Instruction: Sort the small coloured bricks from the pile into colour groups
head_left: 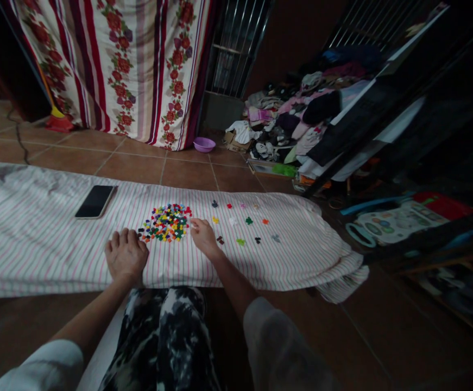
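Observation:
A mixed heap of small colorful pieces (pixel 166 222) lies on a striped cloth (pixel 57 255). My left hand (pixel 126 254) rests palm down on the cloth at the heap's near left side, its fingers stretched out and holding nothing. At the heap's right edge, my right hand (pixel 203 236) has thumb and fingertips pinched together; whatever is between them is too small to make out. Right of that hand, little single-color groups are laid out in rows, among them a yellow group (pixel 215 220), a dark green group (pixel 248 220), an orange group (pixel 265 221) and a lime green group (pixel 240 242).
A dark-screened phone (pixel 95 201) lies on the cloth, left of the heap. Beyond are a floral curtain (pixel 138 70), a purple basin (pixel 204 144) and a heap of clothes (pixel 293 114) on the tiled floor. A dark frame (pixel 366 114) stands at the right.

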The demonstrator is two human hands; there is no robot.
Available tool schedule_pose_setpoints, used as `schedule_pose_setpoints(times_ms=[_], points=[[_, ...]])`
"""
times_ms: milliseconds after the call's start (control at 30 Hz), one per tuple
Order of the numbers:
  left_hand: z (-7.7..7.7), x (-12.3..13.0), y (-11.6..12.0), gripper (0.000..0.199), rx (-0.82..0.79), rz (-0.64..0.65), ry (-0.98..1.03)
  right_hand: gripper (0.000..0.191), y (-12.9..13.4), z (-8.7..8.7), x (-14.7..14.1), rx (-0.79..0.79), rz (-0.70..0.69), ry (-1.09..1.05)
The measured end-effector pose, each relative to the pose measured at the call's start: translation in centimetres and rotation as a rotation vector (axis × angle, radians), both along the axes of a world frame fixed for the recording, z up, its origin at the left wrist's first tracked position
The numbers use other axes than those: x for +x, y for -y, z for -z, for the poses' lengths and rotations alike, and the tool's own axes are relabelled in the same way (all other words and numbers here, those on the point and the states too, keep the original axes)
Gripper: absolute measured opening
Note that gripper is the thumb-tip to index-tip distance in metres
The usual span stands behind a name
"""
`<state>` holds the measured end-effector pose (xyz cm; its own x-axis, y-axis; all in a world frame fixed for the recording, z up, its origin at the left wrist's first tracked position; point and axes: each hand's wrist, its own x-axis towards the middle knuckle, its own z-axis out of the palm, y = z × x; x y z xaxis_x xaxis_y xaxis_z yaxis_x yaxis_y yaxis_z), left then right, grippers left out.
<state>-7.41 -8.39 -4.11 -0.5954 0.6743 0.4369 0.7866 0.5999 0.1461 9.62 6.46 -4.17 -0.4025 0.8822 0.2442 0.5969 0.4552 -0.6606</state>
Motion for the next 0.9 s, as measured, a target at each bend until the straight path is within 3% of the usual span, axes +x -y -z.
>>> schedule_pose_setpoints(times_ms=[400,900], points=[[-0.2,0.1,0.1,0.031,0.032,0.01,0.023,0.026,1.8,0.1,-1.1,0.008,0.118,0.198],[-0.6,0.4,0.3,0.035,0.019,0.008,0.097,0.013,1.9,0.6,-1.0,0.055,0.162,-0.022]])
